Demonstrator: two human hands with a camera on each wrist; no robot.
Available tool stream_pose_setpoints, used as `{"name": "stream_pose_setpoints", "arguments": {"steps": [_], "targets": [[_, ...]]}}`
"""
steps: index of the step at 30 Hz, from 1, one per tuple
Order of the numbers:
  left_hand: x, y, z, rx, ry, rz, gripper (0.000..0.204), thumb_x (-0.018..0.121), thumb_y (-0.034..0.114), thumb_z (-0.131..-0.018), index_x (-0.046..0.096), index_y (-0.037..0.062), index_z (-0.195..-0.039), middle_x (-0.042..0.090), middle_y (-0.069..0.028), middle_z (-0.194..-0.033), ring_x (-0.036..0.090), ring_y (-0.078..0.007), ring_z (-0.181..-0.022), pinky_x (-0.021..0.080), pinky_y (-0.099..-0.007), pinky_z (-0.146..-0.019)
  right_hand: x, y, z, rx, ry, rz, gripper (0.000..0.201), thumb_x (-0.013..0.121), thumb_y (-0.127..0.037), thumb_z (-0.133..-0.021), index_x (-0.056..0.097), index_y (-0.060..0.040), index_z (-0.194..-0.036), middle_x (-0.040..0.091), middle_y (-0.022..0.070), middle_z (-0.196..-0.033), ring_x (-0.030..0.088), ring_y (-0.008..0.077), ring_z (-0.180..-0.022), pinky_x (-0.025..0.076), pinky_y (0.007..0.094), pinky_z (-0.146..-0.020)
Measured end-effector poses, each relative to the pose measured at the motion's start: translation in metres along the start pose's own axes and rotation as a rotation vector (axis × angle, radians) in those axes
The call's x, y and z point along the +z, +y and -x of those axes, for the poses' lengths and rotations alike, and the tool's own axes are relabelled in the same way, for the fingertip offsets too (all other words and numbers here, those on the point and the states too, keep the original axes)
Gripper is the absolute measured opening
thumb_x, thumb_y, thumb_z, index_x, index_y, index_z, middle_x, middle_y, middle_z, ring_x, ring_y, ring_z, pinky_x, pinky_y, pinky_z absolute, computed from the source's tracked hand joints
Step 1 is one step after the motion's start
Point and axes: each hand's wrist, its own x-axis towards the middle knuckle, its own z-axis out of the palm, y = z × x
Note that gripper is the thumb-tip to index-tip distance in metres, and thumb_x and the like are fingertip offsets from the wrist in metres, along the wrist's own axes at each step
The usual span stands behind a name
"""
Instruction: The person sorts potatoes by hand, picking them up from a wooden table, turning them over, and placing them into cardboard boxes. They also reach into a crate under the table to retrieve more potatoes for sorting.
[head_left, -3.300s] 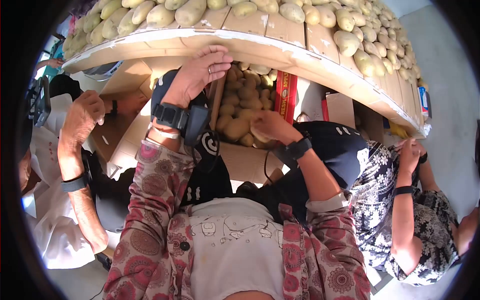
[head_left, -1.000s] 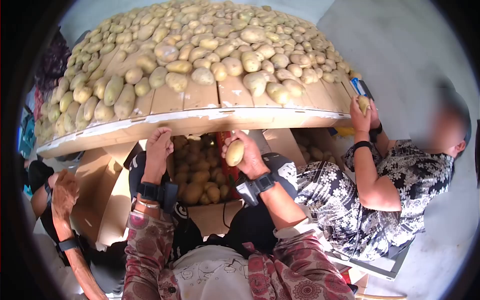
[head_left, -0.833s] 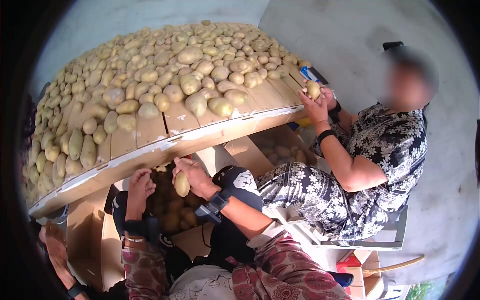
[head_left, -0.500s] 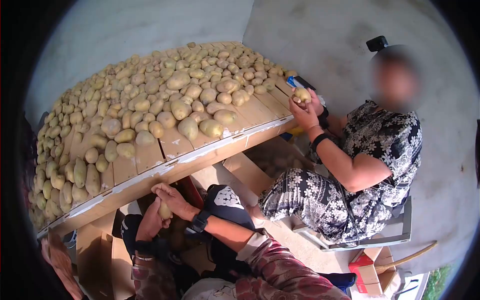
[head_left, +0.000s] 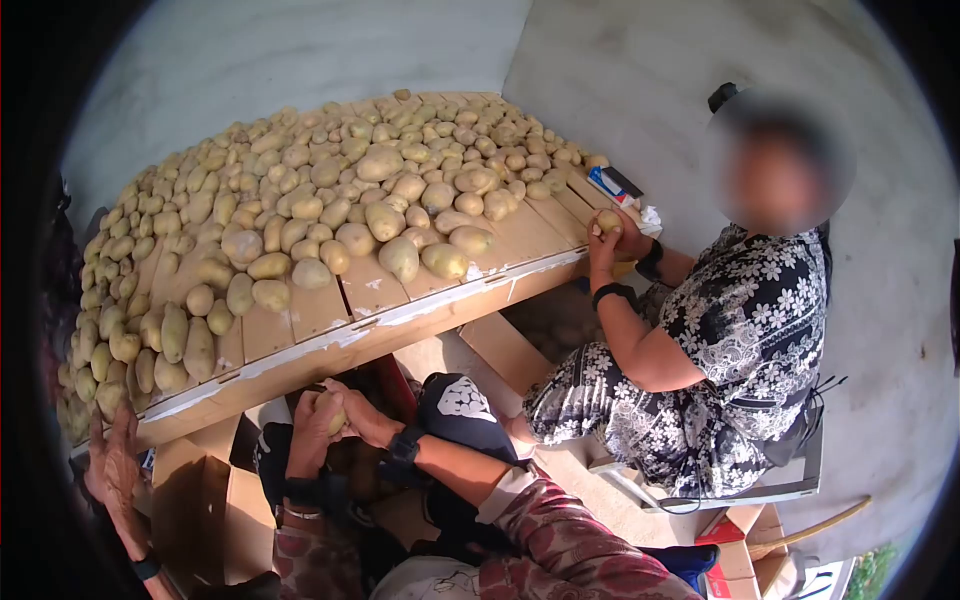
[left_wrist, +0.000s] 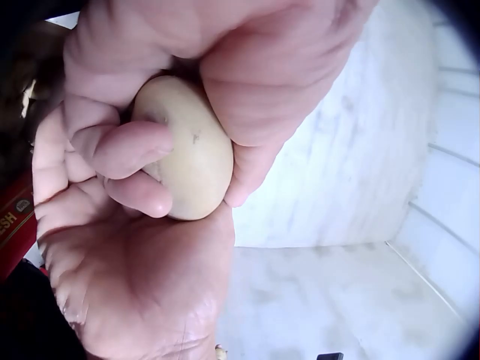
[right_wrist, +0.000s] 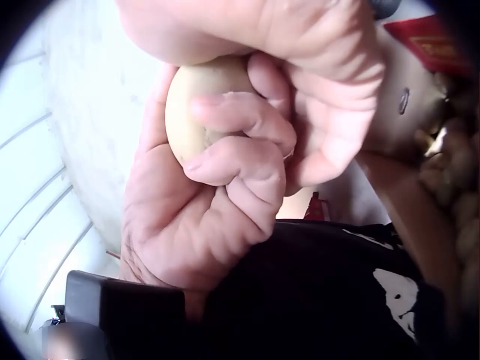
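In the head view, both hands meet low in front of the table edge, around one pale potato (head_left: 337,423). My left hand (head_left: 310,432) grips it from the left and my right hand (head_left: 367,420) cups it from the right. The left wrist view has the left hand (left_wrist: 262,67) above, two fingertips curled over the potato (left_wrist: 199,150), and the right palm (left_wrist: 142,277) beneath. Seen from the right wrist, the left hand's fingers (right_wrist: 240,161) wrap the potato (right_wrist: 185,112), with the right hand (right_wrist: 330,60) curving over its top and side.
Many potatoes (head_left: 380,165) cover the cardboard-topped table (head_left: 530,235). A person at right (head_left: 740,330) holds a potato (head_left: 608,222). Another person's hand (head_left: 115,470) is at the table's left corner. Open cartons (head_left: 185,510) stand below left; a red-and-brown box (head_left: 735,560) lies lower right.
The right hand, which held the potato apart from the left, has joined it, and both now hold it. The head view has swung right. The hand at far left has risen to the table corner.
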Motion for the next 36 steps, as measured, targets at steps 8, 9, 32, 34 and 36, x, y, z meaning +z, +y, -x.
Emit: {"name": "stream_pose_setpoints", "arguments": {"steps": [8, 9, 32, 34, 36], "targets": [[0.012, 0.021, 0.006, 0.044, -0.058, -0.275, 0.03, 0.065, 0.024, -0.081, 0.044, 0.0087, -0.096, 0.052, -0.0032, -0.085, 0.051, -0.0064, -0.066, 0.041, -0.0192, -0.051, -0.018, 0.0, -0.012, -0.139, -0.012, 0.076, 0.033, 0.042, -0.038, -0.092, 0.054, -0.0072, -0.095, 0.058, 0.0077, -0.082, 0.058, 0.0175, -0.062, 0.05, 0.0288, -0.05], [0.01, 0.016, 0.001, 0.156, -0.121, -0.283, 0.031, 0.066, 0.021, -0.079, 0.043, 0.0087, -0.095, 0.051, -0.0033, -0.084, 0.05, -0.0066, -0.064, 0.041, -0.0194, -0.05, -0.017, -0.002, -0.014, -0.104, -0.053, -0.066, 0.032, 0.041, -0.036, -0.092, 0.054, -0.0071, -0.095, 0.058, 0.0079, -0.081, 0.059, 0.0182, -0.063, 0.05, 0.0292, -0.05], [0.011, 0.016, 0.008, 0.293, -0.133, -0.401, 0.019, 0.065, 0.015, -0.079, 0.051, 0.0023, -0.079, 0.054, -0.0039, -0.075, 0.053, -0.0085, -0.059, 0.043, -0.0227, -0.041, -0.011, -0.015, 0.003, -0.07, -0.222, 0.064, 0.02, 0.045, -0.018, -0.09, 0.057, -0.0019, -0.091, 0.059, 0.0088, -0.08, 0.061, 0.0186, -0.064, 0.051, 0.0305, -0.046], [0.013, 0.017, 0.008, 0.259, -0.175, -0.409, 0.021, 0.069, 0.013, -0.075, 0.05, 0.0022, -0.078, 0.055, -0.0036, -0.076, 0.052, -0.0072, -0.059, 0.043, -0.0217, -0.04, -0.012, -0.02, 0.004, -0.047, -0.217, 0.04, 0.019, 0.046, -0.016, -0.089, 0.057, -0.001, -0.088, 0.059, 0.0088, -0.08, 0.061, 0.018, -0.064, 0.051, 0.0299, -0.047], [0.021, 0.025, 0.012, 0.245, -0.186, -0.414, 0.022, 0.069, 0.012, -0.073, 0.05, 0.002, -0.078, 0.055, -0.0031, -0.076, 0.052, -0.0071, -0.061, 0.044, -0.0219, -0.044, -0.014, -0.022, 0.007, -0.054, -0.296, 0.072, 0.019, 0.047, -0.015, -0.088, 0.058, -0.0007, -0.083, 0.06, 0.0085, -0.078, 0.061, 0.0173, -0.063, 0.05, 0.029, -0.048]]}}
